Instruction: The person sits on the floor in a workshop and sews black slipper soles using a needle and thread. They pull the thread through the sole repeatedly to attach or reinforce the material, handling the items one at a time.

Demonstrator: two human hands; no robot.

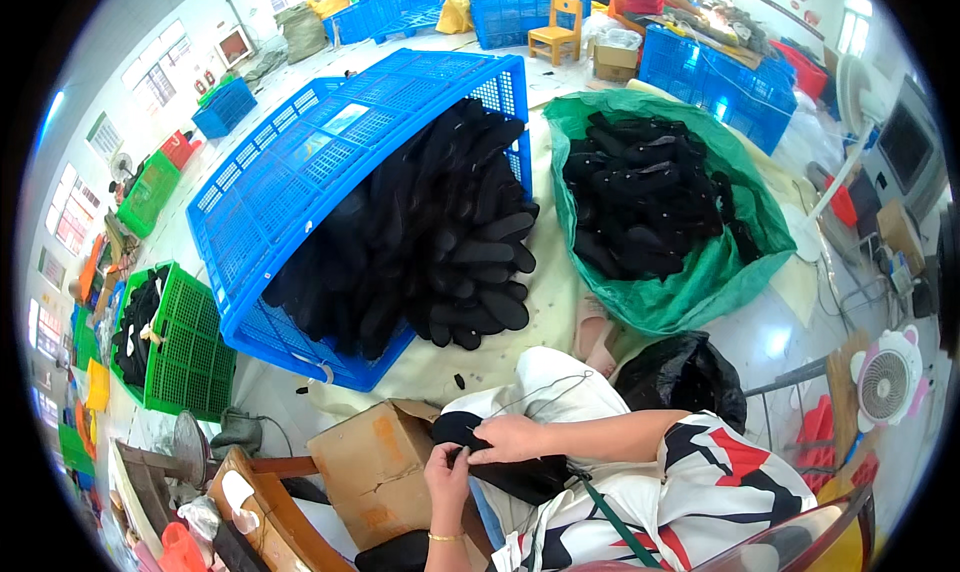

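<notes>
Over my lap, my left hand [447, 474] and my right hand [503, 439] meet at the edge of a black sock [535, 478]. Fingers of both hands are closed in a pinch on its fabric. The sock lies across my white-clad lap, its rounded end showing beyond the hands; part of it is hidden under my right hand. A tipped blue plastic crate [345, 122] lies in front of me, with a large heap of black socks [430, 232] spilling from its open side. To its right, a green woven sack [700, 284] holds more black socks [645, 192].
A cardboard box [370, 462] stands close by my left hand. A black plastic bag [680, 382] sits right of my knees. Further right is a white fan [888, 380]. A green crate [190, 347] stands at the left. Blue crates [715, 82] and a yellow chair [557, 34] are farther back.
</notes>
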